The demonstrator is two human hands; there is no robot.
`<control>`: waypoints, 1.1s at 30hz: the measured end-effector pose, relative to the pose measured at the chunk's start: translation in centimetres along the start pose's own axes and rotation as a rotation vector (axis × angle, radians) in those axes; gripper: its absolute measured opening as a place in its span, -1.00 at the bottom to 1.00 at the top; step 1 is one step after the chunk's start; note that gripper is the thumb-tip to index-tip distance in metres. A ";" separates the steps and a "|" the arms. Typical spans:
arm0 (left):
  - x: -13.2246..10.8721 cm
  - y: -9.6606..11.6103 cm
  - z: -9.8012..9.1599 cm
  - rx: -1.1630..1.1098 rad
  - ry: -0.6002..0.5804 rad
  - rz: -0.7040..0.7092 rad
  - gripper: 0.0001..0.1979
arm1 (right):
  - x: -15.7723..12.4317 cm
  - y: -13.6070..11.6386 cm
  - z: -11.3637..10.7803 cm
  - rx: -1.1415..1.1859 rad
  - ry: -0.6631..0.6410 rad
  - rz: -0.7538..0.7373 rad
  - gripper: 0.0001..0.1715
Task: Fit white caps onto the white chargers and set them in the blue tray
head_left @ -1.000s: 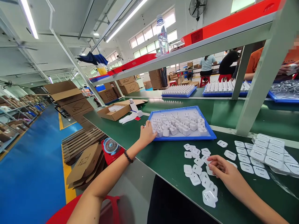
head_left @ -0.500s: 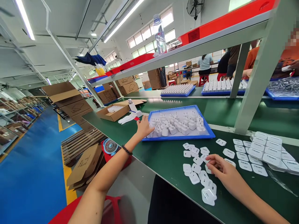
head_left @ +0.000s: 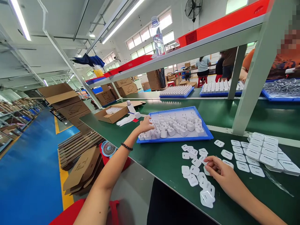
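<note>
My left hand point(head_left: 145, 125) reaches over the left side of a blue-rimmed tray point(head_left: 175, 140), its fingers extended and apart above the white plug adapters point(head_left: 163, 133). Most adapters stand with their pins up, and several are close by the hand. Lower right, my right hand point(head_left: 219, 170) hovers low over the green bench among loose white square cover plates point(head_left: 195, 170). Its thumb and forefinger are apart beside the plates, with nothing visible between them; the other fingers curl under and are partly hidden.
Stacked cover plates point(head_left: 263, 148) lie at the right beside a shelf post point(head_left: 248, 84). An open cardboard box point(head_left: 111, 115) and a white glove point(head_left: 126, 120) sit at the bench's far left. Behind, trays of adapters point(head_left: 177, 91) stand near co-workers. A small fan point(head_left: 109, 148) is below the left edge.
My left hand has shifted slightly and its fingers have straightened over the tray, showing adapters at the near left corner. The right hand stays by the loose plates. The view has moved slightly.
</note>
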State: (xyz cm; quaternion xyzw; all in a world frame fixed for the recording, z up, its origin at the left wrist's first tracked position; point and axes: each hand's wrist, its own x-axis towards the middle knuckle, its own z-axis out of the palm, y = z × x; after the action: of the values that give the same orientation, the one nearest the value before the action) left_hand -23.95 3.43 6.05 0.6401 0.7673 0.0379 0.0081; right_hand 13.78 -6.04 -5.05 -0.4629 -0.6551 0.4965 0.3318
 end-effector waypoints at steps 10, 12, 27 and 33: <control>-0.5 1.9 1.2 -0.067 -0.123 0.230 -0.01 | 0.0 -0.4 -0.2 -0.017 0.017 -0.008 -0.64; -0.4 1.5 0.7 -0.062 -0.158 0.259 0.02 | -0.1 -0.5 -0.2 -0.027 0.022 -0.009 -0.64; -0.2 -0.3 -1.7 -0.032 -0.217 0.256 0.10 | 0.0 -0.4 -0.3 -0.057 -0.008 0.011 -0.65; 3.4 -0.2 -2.0 -0.026 -0.025 0.017 -0.27 | 0.1 -0.4 -0.1 -0.067 -0.020 0.007 -0.65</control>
State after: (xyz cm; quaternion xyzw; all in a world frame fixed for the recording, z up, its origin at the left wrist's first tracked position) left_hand -24.91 6.60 8.15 0.6469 0.7611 0.0399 0.0253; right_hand 13.77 -5.94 -4.64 -0.4711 -0.6730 0.4801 0.3076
